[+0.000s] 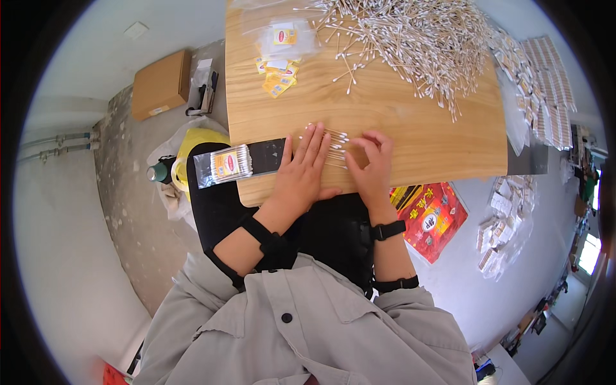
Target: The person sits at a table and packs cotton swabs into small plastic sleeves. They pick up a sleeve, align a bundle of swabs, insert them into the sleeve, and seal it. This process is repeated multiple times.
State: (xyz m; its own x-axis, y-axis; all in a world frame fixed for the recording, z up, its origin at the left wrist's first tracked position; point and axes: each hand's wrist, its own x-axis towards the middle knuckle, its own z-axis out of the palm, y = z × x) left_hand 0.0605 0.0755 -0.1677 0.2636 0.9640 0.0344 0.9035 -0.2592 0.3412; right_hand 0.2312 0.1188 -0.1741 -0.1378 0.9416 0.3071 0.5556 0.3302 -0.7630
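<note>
Flat on a small row of cotton swabs (pixel 336 146) near the table's front edge lies my left hand (pixel 303 160), fingers stretched out. The swabs' white tips stick out to its right and above its fingertips. My right hand (pixel 370 160) is at the right ends of that row, fingers curled, thumb and forefinger close to the tips; whether it grips any swab I cannot make out. Left of my left hand, a clear bag of cotton swabs with a yellow and red label (pixel 229 164) rests on a black strip (pixel 268 156) at the table's corner.
A big heap of loose cotton swabs (pixel 417 38) covers the far right of the wooden table (pixel 398 144). Yellow label cards (pixel 280 78) and clear plastic bags (pixel 256 25) lie far left. Bundled swabs (pixel 545 90) are stacked at right. A cardboard box (pixel 162 85) stands on the floor.
</note>
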